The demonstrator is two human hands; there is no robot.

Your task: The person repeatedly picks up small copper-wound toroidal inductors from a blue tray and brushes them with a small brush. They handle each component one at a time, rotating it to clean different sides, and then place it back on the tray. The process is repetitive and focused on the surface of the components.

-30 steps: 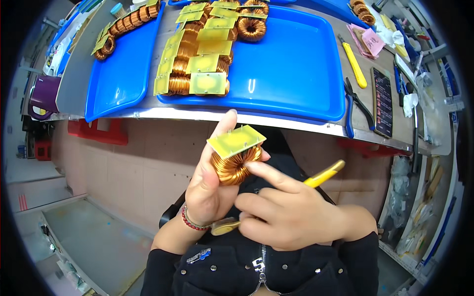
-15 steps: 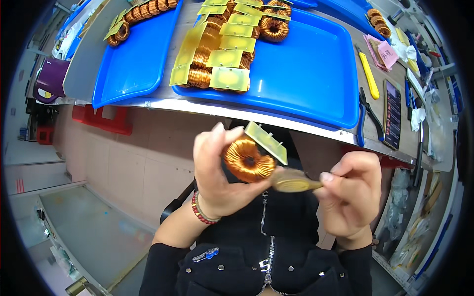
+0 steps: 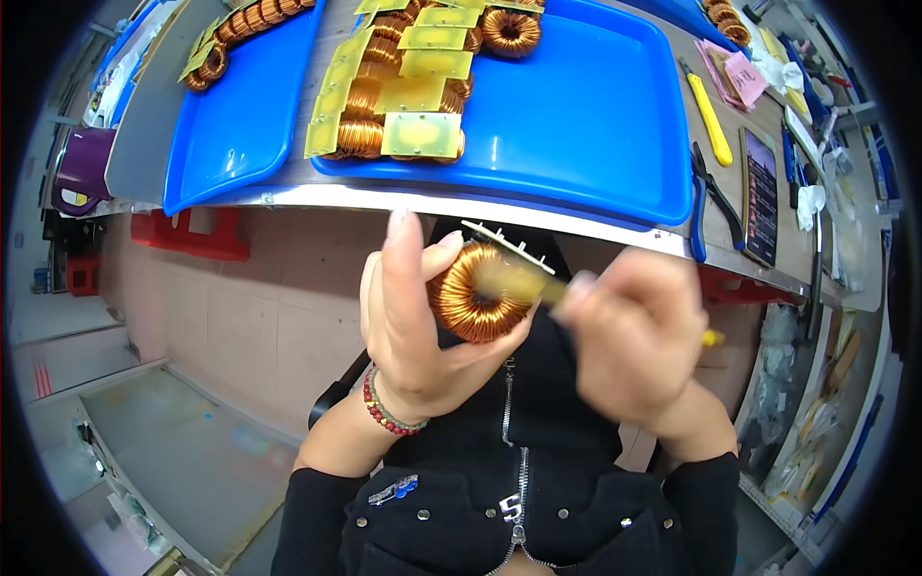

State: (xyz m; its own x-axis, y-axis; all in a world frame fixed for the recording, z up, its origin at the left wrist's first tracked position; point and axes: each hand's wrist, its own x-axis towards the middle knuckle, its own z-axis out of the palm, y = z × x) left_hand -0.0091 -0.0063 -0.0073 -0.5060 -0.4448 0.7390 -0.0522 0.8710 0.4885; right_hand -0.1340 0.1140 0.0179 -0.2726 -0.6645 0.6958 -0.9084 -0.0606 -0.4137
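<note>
In front of my chest, my left hand (image 3: 408, 322) grips a toroidal coil (image 3: 471, 305) wound with copper wire, thumb below it and fingers around its side. A small board (image 3: 509, 248) with short pins stands along the coil's upper right side, tilted nearly edge-on. My right hand (image 3: 639, 331), smeared by motion, is closed on a brush (image 3: 519, 284) with a tan, flat-looking head. The brush head lies over the coil's face and centre hole. Its yellow handle end pokes out behind the right hand.
A blue tray (image 3: 586, 182) holds several finished-looking coils with yellow-green boards (image 3: 421, 134). Another blue tray (image 3: 230, 144) with coils stands left. On the right lie a yellow cutter knife (image 3: 711, 120), blue-handled pliers (image 3: 706, 206) and a phone (image 3: 760, 197). A purple mug (image 3: 84, 173) stands far left.
My right hand has moved left and up, bringing the brush from beside the coil onto its face. The left hand has turned the coil, so the board shows more edge-on.
</note>
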